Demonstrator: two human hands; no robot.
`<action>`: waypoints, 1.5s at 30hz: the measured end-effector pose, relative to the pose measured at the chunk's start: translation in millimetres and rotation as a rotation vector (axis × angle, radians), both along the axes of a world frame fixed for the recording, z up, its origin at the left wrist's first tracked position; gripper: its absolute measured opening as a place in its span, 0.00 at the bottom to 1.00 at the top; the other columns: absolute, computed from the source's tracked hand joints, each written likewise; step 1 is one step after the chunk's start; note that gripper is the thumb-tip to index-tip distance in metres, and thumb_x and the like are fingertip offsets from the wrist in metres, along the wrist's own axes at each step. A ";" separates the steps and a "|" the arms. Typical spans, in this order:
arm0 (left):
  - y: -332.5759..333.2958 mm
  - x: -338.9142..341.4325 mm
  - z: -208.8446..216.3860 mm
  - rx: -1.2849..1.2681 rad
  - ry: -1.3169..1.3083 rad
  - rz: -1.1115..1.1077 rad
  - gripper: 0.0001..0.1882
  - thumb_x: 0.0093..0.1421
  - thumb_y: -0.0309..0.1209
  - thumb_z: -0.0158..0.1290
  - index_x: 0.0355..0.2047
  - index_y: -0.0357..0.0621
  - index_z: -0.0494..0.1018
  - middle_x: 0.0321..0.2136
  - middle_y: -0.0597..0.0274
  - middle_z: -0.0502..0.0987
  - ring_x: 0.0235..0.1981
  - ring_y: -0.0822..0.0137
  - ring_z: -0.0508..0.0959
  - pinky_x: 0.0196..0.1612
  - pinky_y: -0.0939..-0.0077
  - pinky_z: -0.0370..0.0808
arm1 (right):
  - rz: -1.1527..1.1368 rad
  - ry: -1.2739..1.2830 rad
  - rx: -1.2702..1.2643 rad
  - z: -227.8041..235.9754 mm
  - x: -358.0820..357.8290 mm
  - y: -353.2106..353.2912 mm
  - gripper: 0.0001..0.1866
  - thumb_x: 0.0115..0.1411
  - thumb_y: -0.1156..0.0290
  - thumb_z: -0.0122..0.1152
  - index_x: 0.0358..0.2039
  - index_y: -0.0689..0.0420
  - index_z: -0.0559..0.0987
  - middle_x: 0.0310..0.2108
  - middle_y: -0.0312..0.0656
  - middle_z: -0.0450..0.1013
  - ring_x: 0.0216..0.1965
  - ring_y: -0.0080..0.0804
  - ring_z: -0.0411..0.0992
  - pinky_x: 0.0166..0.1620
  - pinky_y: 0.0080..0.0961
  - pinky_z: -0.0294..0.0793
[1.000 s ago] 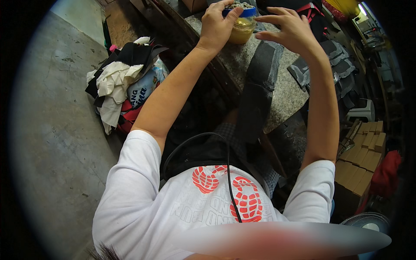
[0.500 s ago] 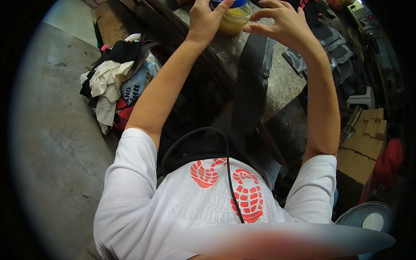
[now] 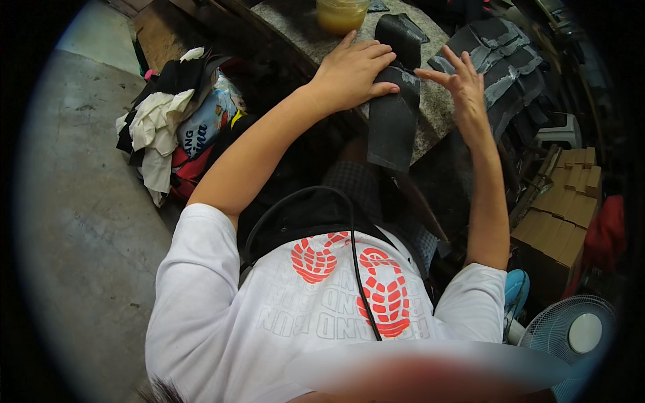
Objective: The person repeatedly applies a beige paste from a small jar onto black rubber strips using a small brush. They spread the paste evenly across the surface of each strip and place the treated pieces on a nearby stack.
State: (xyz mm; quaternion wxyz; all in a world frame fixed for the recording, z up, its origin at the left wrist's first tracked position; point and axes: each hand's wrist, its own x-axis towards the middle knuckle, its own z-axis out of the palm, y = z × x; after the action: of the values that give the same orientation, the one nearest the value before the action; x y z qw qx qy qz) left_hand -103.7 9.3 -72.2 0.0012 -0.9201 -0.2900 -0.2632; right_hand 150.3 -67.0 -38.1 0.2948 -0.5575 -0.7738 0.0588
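i see my left hand [image 3: 353,70] flat, fingers together, pressing a dark strip [image 3: 395,101] that hangs over the stone slab's [image 3: 295,23] near edge. my right hand [image 3: 460,84] hovers just beside it, fingers spread, holding nothing. a jar [image 3: 341,13] stands at the far edge.
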 end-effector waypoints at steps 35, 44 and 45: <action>35.5 -16.0 39.0 0.415 -0.770 0.296 0.22 0.57 0.37 0.64 0.51 0.48 0.75 0.52 0.58 0.73 0.52 0.52 0.72 0.57 0.54 0.67 | 0.099 -0.015 0.152 73.0 -24.7 35.2 0.23 0.65 0.46 0.62 0.55 0.44 0.84 0.66 0.42 0.70 0.72 0.46 0.57 0.70 0.47 0.57; 94.1 -34.8 42.4 0.042 -0.727 0.291 0.16 0.62 0.30 0.59 0.48 0.35 0.77 0.43 0.42 0.80 0.49 0.44 0.77 0.55 0.54 0.72 | -0.011 -0.576 -0.090 85.0 -107.0 135.7 0.31 0.52 0.34 0.66 0.46 0.45 0.87 0.61 0.48 0.71 0.67 0.52 0.61 0.62 0.73 0.56; 94.8 -34.9 40.9 0.036 -0.727 0.286 0.16 0.62 0.29 0.59 0.48 0.35 0.77 0.44 0.42 0.80 0.49 0.43 0.77 0.55 0.54 0.72 | -0.007 -0.591 -0.126 85.3 -116.5 139.1 0.32 0.52 0.34 0.66 0.47 0.44 0.86 0.62 0.48 0.70 0.67 0.52 0.60 0.62 0.74 0.56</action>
State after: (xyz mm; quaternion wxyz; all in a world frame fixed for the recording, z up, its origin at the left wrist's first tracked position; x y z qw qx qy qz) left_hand -138.6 104.1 -31.3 -0.0490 -0.7170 -0.3923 -0.5741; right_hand 33.7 72.1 47.2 0.0220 -0.5705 -0.8189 -0.0591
